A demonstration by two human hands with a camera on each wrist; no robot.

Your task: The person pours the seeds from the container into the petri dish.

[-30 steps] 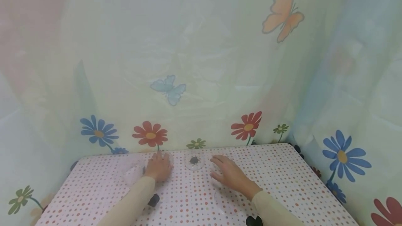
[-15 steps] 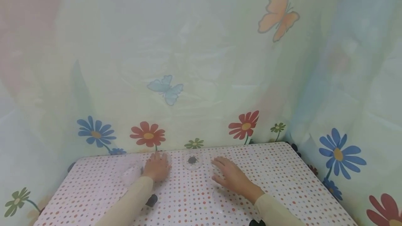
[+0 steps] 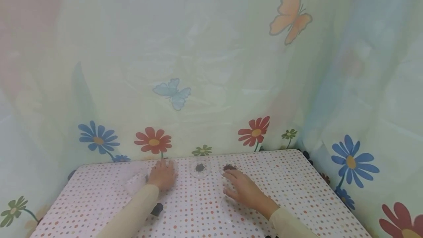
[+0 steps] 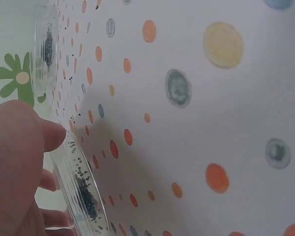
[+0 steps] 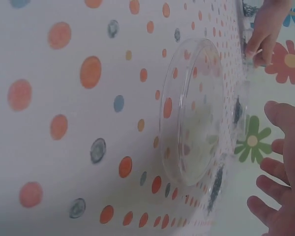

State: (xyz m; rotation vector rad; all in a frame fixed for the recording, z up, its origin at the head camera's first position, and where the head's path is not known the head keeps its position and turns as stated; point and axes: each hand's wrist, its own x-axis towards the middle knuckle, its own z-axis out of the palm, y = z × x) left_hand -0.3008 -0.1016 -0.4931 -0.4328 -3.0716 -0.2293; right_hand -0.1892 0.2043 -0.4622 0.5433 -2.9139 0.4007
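Note:
At the far left of the table, my left hand (image 3: 162,175) holds a clear petri dish (image 4: 91,196) of black granules, thumb at the rim and fingers along its other side. My right hand (image 3: 244,190) hovers with fingers spread, close by another petri dish of dark granules (image 5: 216,187) and touching nothing. Between the hands stands a third petri dish (image 3: 199,168), with dark granules at its centre. A clear, shallow round lid or dish (image 5: 201,113) lies on the table nearer me, below the right hand.
More clear plastic ware (image 3: 133,183) sits left of the left hand, partly hidden by it. The dotted tabletop (image 3: 191,216) meets a flowered curtain (image 3: 211,65) behind its back edge. Another curtain runs along the right side.
My right hand has drawn slightly back and to the right, exposing the dark granules in the dish beyond its fingertips. My left hand stays at its dish. The head view has shifted a little.

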